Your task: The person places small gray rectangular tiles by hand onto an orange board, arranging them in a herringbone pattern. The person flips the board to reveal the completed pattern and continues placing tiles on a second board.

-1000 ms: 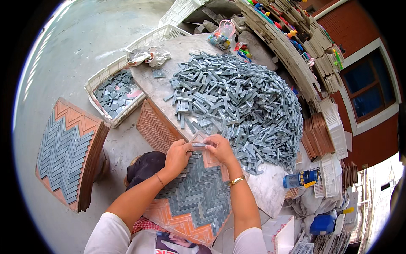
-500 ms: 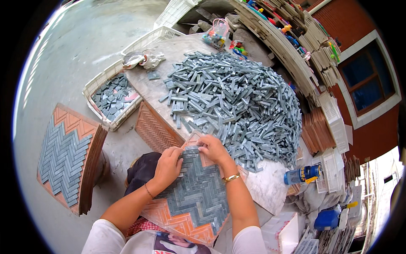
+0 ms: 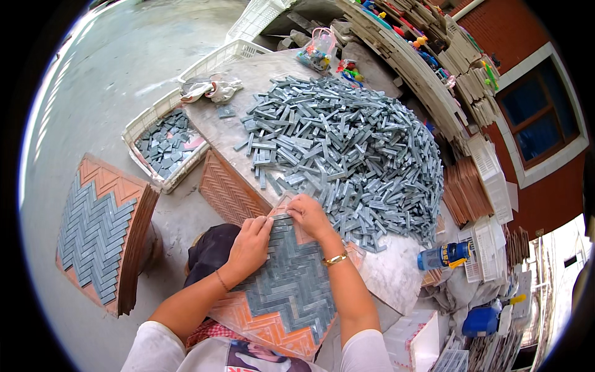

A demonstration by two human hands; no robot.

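Note:
An orange herringbone-grooved tray (image 3: 238,307) rests tilted over my lap, much of it filled with grey-green strip tiles (image 3: 291,279). At its far end, my left hand (image 3: 250,245) is bent over the left edge, fingers together. Across from it my right hand (image 3: 308,217) is closed in a pinch, its fingertips beside the last grey strip. Whatever lies between the fingertips of either hand is too small or hidden to tell. Just beyond, a large heap of loose strip tiles (image 3: 347,155) covers the table (image 3: 393,263).
Left of me stands a stack of trays (image 3: 137,248), the top one laid with tiles. A bare grooved tray (image 3: 232,189) leans against the table. Beyond it sits a white crate (image 3: 172,180) with tile pieces. A blue bottle (image 3: 443,255) is at the right.
Both hands have shifted very slightly at the tray's far end, the right one a little up and left. The tray and heap look the same.

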